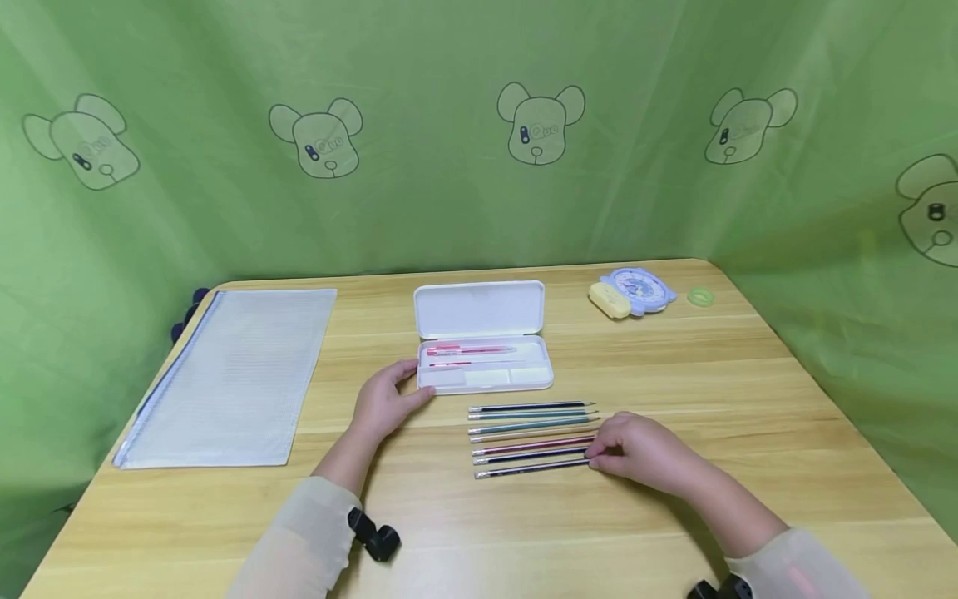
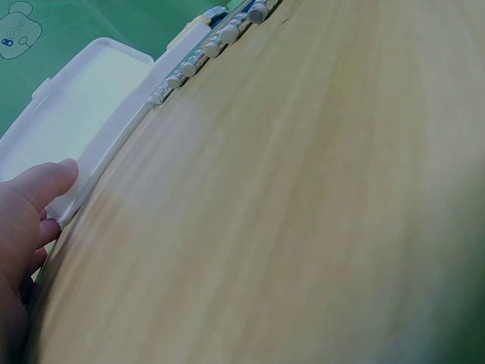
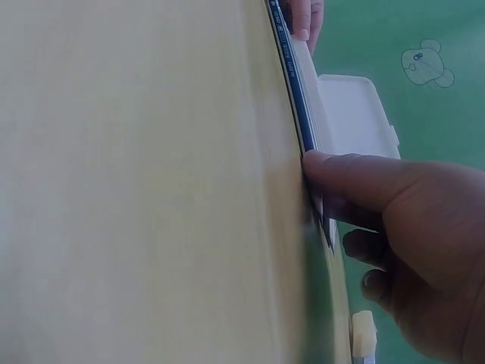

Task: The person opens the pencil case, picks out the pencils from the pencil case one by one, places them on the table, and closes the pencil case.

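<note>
An open white pencil case (image 1: 479,308) lies on the table with its lid tilted back. Inside are a pink pen (image 1: 471,351) and a thin red-tipped stick (image 1: 451,363). My left hand (image 1: 384,402) grips the case's left end, its thumb at the front corner. In front of the case several pencils (image 1: 531,428) lie side by side, eraser ends to the left. The thumb and fingertips of my right hand (image 1: 636,449) pinch the pointed end of the nearest dark pencil (image 1: 531,469); its tip is partly hidden in the head view.
A pale mesh zip pouch (image 1: 232,374) lies on the left of the wooden table (image 1: 748,399). At the back right are a yellow eraser-like block (image 1: 609,300), a blue round item (image 1: 641,288) and a green ring (image 1: 700,297). A green curtain (image 1: 434,208) hangs behind.
</note>
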Demonstrator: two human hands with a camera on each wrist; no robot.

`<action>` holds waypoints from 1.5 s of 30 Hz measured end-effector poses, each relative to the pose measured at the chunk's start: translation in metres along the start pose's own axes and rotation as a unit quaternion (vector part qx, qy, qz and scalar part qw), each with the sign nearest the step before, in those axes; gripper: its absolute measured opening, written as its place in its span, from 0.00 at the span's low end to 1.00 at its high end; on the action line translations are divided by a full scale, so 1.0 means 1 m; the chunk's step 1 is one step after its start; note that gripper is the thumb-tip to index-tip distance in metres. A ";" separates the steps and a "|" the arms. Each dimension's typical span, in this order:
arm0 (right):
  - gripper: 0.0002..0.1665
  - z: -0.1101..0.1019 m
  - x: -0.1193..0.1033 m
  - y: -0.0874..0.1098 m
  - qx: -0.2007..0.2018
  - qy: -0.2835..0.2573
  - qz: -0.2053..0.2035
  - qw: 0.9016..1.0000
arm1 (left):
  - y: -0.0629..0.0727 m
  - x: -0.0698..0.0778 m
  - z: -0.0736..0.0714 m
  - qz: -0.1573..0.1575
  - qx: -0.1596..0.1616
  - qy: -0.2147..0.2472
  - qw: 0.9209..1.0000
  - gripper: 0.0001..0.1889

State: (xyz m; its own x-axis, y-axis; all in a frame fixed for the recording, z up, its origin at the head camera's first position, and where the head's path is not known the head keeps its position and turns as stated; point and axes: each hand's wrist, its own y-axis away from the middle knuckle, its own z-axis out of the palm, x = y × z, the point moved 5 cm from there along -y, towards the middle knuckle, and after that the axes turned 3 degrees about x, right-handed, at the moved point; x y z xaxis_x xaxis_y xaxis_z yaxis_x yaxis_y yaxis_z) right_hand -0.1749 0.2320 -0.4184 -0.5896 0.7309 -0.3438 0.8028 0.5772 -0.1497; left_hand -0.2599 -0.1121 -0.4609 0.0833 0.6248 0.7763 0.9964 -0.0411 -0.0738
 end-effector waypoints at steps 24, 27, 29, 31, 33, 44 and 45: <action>0.27 -0.050 0.052 -0.117 0.054 -0.121 0.180 0.975 | 0.001 -0.004 -0.001 -0.007 -0.002 0.010 1.000 0.32; 0.31 -0.045 0.058 -0.138 0.055 -0.140 0.200 0.968 | 0.002 -0.003 0.000 -0.009 -0.004 0.011 1.000 0.32; 0.34 -0.041 0.061 -0.149 0.059 -0.152 0.214 0.963 | 0.002 -0.002 0.001 -0.010 -0.005 0.009 1.000 0.32; 0.36 -0.039 0.063 -0.157 0.070 -0.165 0.225 0.958 | 0.003 -0.001 0.002 -0.007 -0.004 0.008 1.000 0.33; 0.37 -0.037 0.065 -0.163 0.080 -0.181 0.233 0.952 | 0.003 0.000 0.003 -0.003 -0.001 0.008 1.000 0.32; 0.32 -0.031 0.067 -0.169 0.107 -0.233 0.238 0.937 | 0.001 0.001 0.000 0.005 0.004 0.002 1.000 0.32; 0.32 -0.031 0.066 -0.169 0.111 -0.238 0.238 0.935 | 0.000 0.001 -0.001 0.005 0.004 0.003 1.000 0.32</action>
State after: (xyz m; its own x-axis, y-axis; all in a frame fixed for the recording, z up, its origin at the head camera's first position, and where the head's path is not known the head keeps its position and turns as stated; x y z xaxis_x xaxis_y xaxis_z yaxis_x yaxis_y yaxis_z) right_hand -0.3522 0.1944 -0.3867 -0.0971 0.6107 -0.7859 0.9940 0.0988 -0.0460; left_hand -0.2594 -0.1123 -0.4598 0.0933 0.6203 0.7788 0.9954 -0.0407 -0.0868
